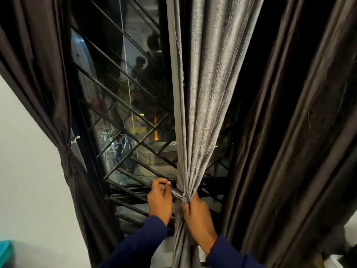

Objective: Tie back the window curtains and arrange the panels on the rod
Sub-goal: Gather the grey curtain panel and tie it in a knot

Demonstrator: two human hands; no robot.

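Observation:
A grey textured curtain panel hangs in the middle of the window and is gathered into a narrow bunch low down. A grey fabric tie wraps around that bunch. My left hand pinches the tie's left end beside the bunch. My right hand grips the gathered curtain just under the tie. At the left, a dark brown curtain panel is bound by its own tie against the wall. A dark brown panel hangs loose at the right.
Behind the curtains is a window with a black diagonal metal grille; the glass reflects a person. A white wall is at the left. A teal object sits at the bottom left corner.

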